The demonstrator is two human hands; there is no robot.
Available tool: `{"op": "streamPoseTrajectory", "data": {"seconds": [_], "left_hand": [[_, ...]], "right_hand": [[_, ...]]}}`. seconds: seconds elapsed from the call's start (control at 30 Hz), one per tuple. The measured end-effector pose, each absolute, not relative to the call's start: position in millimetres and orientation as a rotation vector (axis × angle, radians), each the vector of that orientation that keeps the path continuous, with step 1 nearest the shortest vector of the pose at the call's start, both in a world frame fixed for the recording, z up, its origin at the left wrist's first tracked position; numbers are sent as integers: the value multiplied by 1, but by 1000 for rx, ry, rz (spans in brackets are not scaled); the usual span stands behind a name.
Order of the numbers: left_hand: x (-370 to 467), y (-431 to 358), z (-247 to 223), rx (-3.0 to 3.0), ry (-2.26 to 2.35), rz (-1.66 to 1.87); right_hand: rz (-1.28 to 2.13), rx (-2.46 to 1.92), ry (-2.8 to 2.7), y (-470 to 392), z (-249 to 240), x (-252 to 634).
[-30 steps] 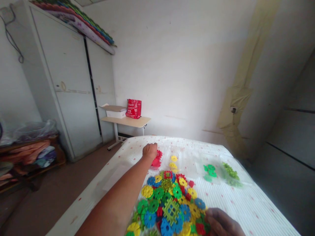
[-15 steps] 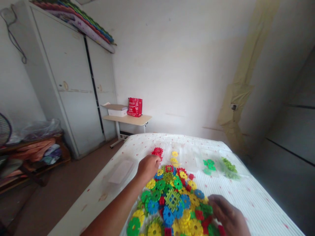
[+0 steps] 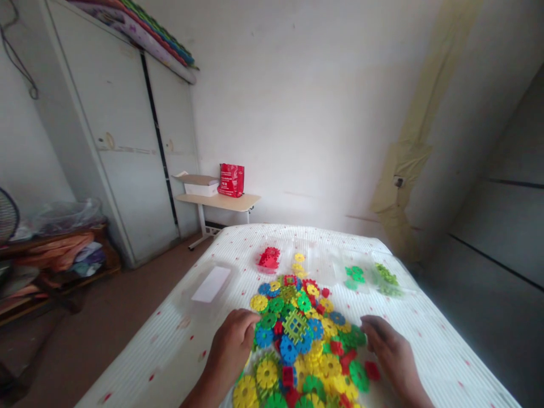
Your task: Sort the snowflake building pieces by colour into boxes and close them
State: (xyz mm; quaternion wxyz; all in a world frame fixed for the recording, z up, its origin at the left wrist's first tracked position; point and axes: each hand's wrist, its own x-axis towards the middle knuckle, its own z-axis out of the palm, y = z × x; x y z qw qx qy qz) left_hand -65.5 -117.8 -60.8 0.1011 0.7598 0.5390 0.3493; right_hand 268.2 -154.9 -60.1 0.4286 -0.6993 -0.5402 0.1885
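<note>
A mixed pile of plastic interlocking pieces, notched discs and square blocks in several colours, spreads across the table in front of me. My left hand (image 3: pixel 233 344) is at the pile's left edge, fingers curled together beside a green notched disc (image 3: pixel 267 321). Whatever it may hold is hidden. My right hand (image 3: pixel 390 348) is at the right edge, its fingers bent inward by dark green discs (image 3: pixel 353 338); I cannot make out anything in its grip. Between the hands, a light green square lattice piece (image 3: pixel 296 325) lies on top, above a blue notched disc (image 3: pixel 289 349).
Beyond the pile, clear containers hold red pieces (image 3: pixel 269 258), yellow discs (image 3: pixel 299 267), green pieces (image 3: pixel 355 275) and light green pieces (image 3: pixel 386 276). A white card (image 3: pixel 211 284) lies in a clear tray at the left. A red bag (image 3: pixel 232 180) stands on a side table behind.
My left hand has drawn back from the red pieces' container to the pile's left edge. My right hand has shifted slightly up, uncovering pieces at the lower right. The view has shifted slightly.
</note>
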Motion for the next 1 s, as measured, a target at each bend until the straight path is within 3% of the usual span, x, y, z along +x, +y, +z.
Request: {"op": "streamPoseTrajectory", "data": {"seconds": [0.43, 0.63, 0.83, 1.0], "left_hand": [[-70, -120, -73, 2264, 1565, 1226], [-70, -118, -77, 2245, 1573, 1230], [-69, -118, -76, 2196, 1560, 1284], [-69, -120, -72, 2157, 1567, 1326]], "right_hand": [[233, -1597, -1886, -148, -34, 207], [158, -1822, -2101, -132, -21, 157], [244, -1875, -2091, -121, -29, 152], [538, -1694, -1961, -106, -21, 164]]}}
